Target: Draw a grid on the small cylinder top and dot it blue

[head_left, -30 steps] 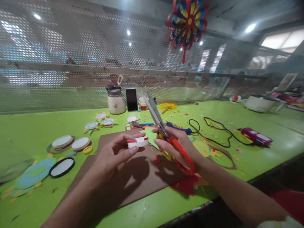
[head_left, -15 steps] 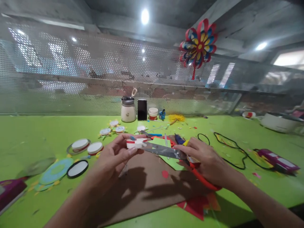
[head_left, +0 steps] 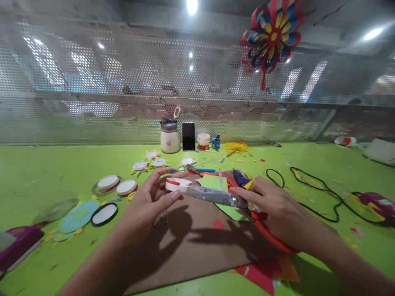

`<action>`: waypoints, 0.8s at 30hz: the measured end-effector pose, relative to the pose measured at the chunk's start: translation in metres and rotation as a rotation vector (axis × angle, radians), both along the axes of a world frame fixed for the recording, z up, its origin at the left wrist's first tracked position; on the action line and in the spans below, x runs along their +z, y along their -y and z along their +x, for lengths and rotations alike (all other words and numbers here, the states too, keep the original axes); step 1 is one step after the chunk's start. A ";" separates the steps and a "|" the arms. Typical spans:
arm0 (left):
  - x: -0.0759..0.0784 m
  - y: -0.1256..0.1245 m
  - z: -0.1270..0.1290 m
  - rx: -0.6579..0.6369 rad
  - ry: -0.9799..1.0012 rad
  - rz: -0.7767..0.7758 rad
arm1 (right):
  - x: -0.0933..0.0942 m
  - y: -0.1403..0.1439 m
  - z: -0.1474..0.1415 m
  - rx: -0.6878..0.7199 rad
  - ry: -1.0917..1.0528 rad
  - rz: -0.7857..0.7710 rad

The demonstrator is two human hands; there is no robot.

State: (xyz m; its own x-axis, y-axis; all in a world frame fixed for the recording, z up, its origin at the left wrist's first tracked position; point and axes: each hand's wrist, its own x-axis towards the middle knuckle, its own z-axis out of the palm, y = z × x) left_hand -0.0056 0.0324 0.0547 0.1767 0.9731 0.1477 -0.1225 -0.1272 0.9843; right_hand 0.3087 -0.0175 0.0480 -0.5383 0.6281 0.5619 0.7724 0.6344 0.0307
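Between the thumb and fingers of my left hand point(head_left: 151, 199) is a white ring with a red stripe point(head_left: 173, 184), which looks like a slice of paper cup. My right hand point(head_left: 274, 205) grips scissors point(head_left: 224, 197) by their red handles. The blades are slightly apart and their tips reach the ring's right edge. Both hands are above a brown board point(head_left: 191, 263). Light green paper point(head_left: 211, 182) lies on the board behind the scissors, and a small red scrap point(head_left: 218, 224) is below them.
White discs point(head_left: 126, 187), a black-rimmed disc point(head_left: 105, 214) and a light blue paper ring point(head_left: 69, 222) lie left. A jar point(head_left: 170, 139), phone point(head_left: 188, 137) and cup point(head_left: 203, 141) stand behind. A black cord point(head_left: 317, 185) lies right; a paper flower point(head_left: 274, 37) is above.
The camera view has shifted, so the background sits further right and the paper flower higher. The ring is turned a little and shows more of its opening. Both hands keep their hold.
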 end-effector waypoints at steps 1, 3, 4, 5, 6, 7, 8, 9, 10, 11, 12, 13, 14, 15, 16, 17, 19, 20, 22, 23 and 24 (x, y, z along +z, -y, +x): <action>0.000 0.000 0.000 0.030 -0.034 0.018 | -0.002 0.001 0.001 -0.002 -0.014 -0.015; 0.001 0.001 0.000 0.076 -0.091 0.039 | -0.005 0.002 0.001 -0.015 -0.044 -0.039; 0.002 0.001 0.000 0.088 -0.108 0.035 | -0.007 0.002 0.002 -0.024 -0.056 -0.048; 0.003 0.002 0.000 0.087 -0.115 0.020 | -0.009 0.003 0.002 -0.032 -0.064 -0.054; 0.004 0.002 0.001 0.078 -0.112 -0.002 | -0.010 0.003 0.002 -0.035 -0.071 -0.056; 0.004 0.003 0.001 0.073 -0.103 -0.025 | -0.011 0.003 0.002 -0.035 -0.077 -0.057; 0.005 0.003 0.002 0.069 -0.088 -0.046 | -0.012 0.003 0.002 -0.029 -0.083 -0.054; 0.005 0.003 0.002 0.065 -0.066 -0.062 | -0.012 0.004 0.001 -0.021 -0.086 -0.053; 0.005 0.003 0.002 0.058 -0.049 -0.071 | -0.012 0.004 0.000 -0.014 -0.088 -0.050; 0.004 0.003 0.003 0.054 -0.039 -0.072 | -0.011 0.004 0.000 -0.008 -0.089 -0.044; 0.004 0.003 0.003 0.051 -0.035 -0.071 | -0.011 0.005 -0.001 -0.005 -0.089 -0.037; 0.003 0.003 0.003 0.046 -0.036 -0.072 | -0.010 0.005 -0.002 -0.003 -0.088 -0.027; 0.003 0.003 0.003 0.041 -0.030 -0.075 | -0.009 0.005 -0.003 -0.002 -0.089 -0.016; 0.003 0.002 0.003 0.035 -0.019 -0.081 | -0.008 0.005 -0.004 0.001 -0.090 -0.005; 0.003 0.002 0.003 0.029 -0.004 -0.088 | -0.007 0.006 -0.005 0.004 -0.088 0.006; 0.003 0.002 0.003 0.022 0.011 -0.094 | -0.007 0.006 -0.006 0.006 -0.084 0.014; 0.003 0.003 0.002 0.012 0.018 -0.093 | -0.007 0.006 -0.007 0.000 -0.070 0.032; 0.003 0.003 0.002 0.016 0.004 -0.084 | -0.008 0.006 -0.007 -0.006 -0.061 0.040; 0.002 0.003 0.001 0.046 -0.056 -0.044 | -0.010 0.005 -0.006 -0.015 -0.052 0.055; 0.002 0.003 0.000 0.065 -0.085 -0.022 | -0.011 0.005 -0.006 -0.018 -0.051 0.057; 0.001 0.002 0.000 0.079 -0.096 -0.005 | -0.013 0.005 -0.005 -0.021 -0.053 0.055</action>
State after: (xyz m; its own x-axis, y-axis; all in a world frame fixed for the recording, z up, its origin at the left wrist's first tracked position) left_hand -0.0054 0.0301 0.0559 0.1121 0.9853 0.1289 -0.0174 -0.1277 0.9917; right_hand 0.3038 -0.0221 0.0355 -0.4942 0.6065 0.6228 0.7869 0.6167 0.0238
